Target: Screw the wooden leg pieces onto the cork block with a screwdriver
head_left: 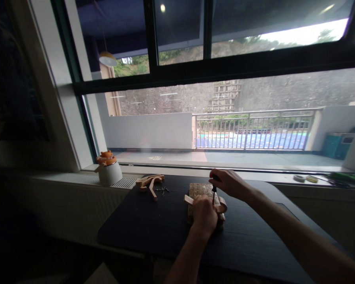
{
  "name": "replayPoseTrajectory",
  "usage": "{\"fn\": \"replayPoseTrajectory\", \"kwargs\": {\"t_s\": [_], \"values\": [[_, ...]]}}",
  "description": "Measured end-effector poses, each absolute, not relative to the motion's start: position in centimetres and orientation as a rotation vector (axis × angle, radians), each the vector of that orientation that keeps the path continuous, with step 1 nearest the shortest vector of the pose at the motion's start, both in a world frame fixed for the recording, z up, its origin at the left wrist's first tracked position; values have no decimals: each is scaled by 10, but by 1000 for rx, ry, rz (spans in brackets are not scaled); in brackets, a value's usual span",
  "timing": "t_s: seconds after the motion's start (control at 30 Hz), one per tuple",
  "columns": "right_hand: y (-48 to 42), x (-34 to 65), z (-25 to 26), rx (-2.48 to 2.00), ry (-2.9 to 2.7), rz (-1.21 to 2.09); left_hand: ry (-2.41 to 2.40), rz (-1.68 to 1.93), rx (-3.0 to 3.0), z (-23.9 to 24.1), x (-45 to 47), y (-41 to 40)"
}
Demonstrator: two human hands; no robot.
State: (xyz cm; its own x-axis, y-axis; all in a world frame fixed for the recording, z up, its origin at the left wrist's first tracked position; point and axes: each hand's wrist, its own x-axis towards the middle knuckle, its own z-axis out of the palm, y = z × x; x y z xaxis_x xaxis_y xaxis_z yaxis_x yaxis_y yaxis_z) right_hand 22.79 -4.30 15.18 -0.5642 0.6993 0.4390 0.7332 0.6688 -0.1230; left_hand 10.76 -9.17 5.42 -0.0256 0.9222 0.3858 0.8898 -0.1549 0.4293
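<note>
My right hand [222, 181] wrapped round screwdriver [214, 189]; left hand [204, 213] curled round curved wooden piece [223, 205]; screws [163, 191] left of both.

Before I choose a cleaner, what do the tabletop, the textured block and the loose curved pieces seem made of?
Tabletop: perhaps laminate or painted wood, dark with a dull sheen and faint streaks.
Textured block: unclear; its bumpy tan surface glints, suggesting woven fibre or a shiny wrap.
Loose curved pieces: likely wood, smooth and pale tan, apparently unpainted.
</note>
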Motion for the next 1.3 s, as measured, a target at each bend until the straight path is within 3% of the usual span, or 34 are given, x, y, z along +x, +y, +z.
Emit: {"fn": "replayPoseTrajectory", "kwargs": {"t_s": [0.7,1.3], "values": [[-36,225,124,-996,-2324,-91,2022,915,2177,52,107,-89],[-34,231,133,-1043,-2210,-15,2001,891,2183,53,106,-91]]}}
